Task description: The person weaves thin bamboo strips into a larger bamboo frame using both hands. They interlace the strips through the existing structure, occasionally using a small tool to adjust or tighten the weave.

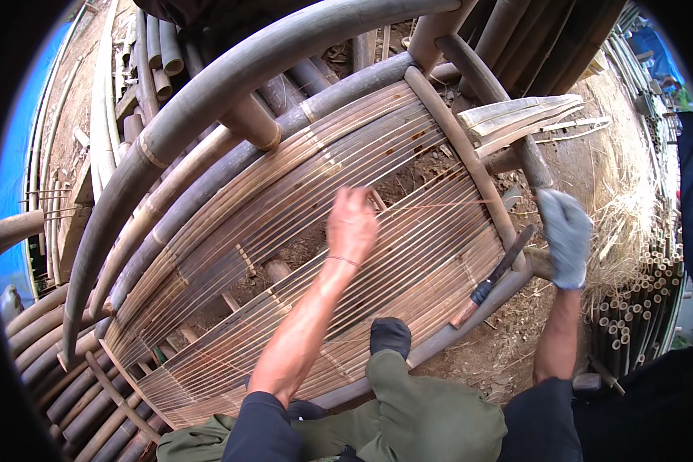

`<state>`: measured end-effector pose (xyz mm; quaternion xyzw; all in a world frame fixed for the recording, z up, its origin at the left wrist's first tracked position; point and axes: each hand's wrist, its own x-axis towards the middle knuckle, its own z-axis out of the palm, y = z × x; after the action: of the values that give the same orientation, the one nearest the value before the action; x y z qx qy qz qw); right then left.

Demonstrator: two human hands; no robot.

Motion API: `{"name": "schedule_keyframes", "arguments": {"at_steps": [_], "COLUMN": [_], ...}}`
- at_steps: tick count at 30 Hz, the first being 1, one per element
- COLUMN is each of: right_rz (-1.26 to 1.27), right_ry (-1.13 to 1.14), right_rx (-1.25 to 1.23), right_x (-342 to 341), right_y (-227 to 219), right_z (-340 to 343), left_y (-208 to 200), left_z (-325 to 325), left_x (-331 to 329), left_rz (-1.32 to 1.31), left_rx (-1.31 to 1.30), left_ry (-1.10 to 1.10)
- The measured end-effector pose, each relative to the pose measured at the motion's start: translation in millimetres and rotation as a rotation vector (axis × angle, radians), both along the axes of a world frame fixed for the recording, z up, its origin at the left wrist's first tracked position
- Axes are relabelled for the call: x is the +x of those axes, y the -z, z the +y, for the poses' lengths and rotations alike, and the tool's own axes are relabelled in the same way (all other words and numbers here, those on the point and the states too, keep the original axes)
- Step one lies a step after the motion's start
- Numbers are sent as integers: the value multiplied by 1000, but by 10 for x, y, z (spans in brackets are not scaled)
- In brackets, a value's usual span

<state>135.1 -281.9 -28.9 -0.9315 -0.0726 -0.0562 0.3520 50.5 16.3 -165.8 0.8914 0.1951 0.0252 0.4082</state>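
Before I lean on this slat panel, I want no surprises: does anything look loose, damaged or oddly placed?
Yes. A knife lies loose on the bamboo slat panel at its right edge, near the gloved right hand. Split bamboo pieces lie loose beyond the frame.

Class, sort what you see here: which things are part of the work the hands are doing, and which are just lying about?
In use:
- left hand, bare, on the slat panel
- right hand, gloved, gripping the bamboo frame pole

Lying about:
- knife resting on the panel's edge
- split bamboo pieces
- bamboo pole stack
- blue tarp
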Motion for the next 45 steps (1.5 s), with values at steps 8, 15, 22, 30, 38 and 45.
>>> {"name": "schedule_keyframes", "arguments": {"at_steps": [8,15,22,30,38,45], "right_rz": [116,811,355,139,206,165], "right_ry": [-599,-1217,-875,-755,-152,526], "right_rx": [-937,-541,-542,-120,389,-691], "right_x": [469,760,471,-106,-456,-350], "right_y": [2084,2626,2162,1528,197,-1488], "right_z": [1488,1772,1545,1424,-1086,-4521], "left_y": [914,1201,748,379,397,675], "left_z": [260,102,12,269,248,-216], "left_x": [-28,245,13,-128,29,-60], "left_rz": [594,485,414,265,480,362], "left_rx": [-211,-517,-202,-905,-905,-146], "left_ry": [109,100,-136,23,-216,-79]}}
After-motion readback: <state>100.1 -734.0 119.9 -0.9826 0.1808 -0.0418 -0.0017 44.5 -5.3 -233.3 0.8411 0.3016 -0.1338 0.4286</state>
